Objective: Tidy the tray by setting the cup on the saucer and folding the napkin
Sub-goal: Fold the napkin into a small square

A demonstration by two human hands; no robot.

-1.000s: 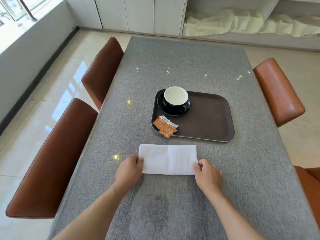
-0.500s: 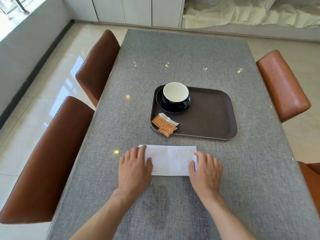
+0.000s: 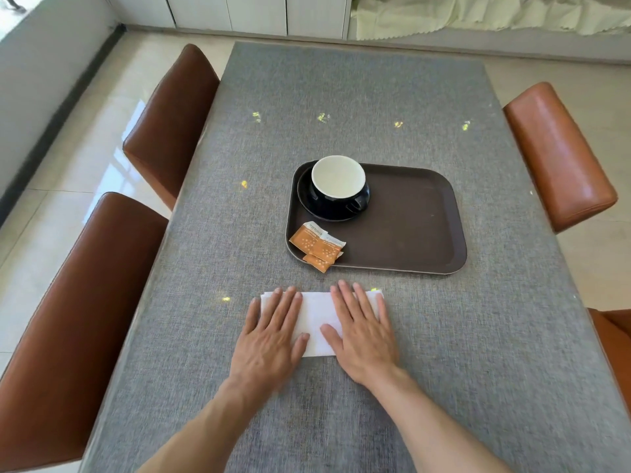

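A white folded napkin (image 3: 316,319) lies on the grey table in front of the brown tray (image 3: 416,220). My left hand (image 3: 273,336) lies flat on the napkin's left half, fingers straight. My right hand (image 3: 362,331) presses flat on its right half. Only the strip between the hands and the far corners of the napkin show. On the tray's far left corner a black cup with a white inside (image 3: 338,184) stands on a black saucer (image 3: 305,196), handle turned toward the right front.
Orange sachets (image 3: 316,244) lie at the tray's near left corner, one poking over the rim. Brown chairs stand along the left side (image 3: 170,124) and the right side (image 3: 556,151) of the table (image 3: 341,97).
Both hands slid inward from the napkin's ends and now lie flat on top of it. The camera has moved closer to the table.
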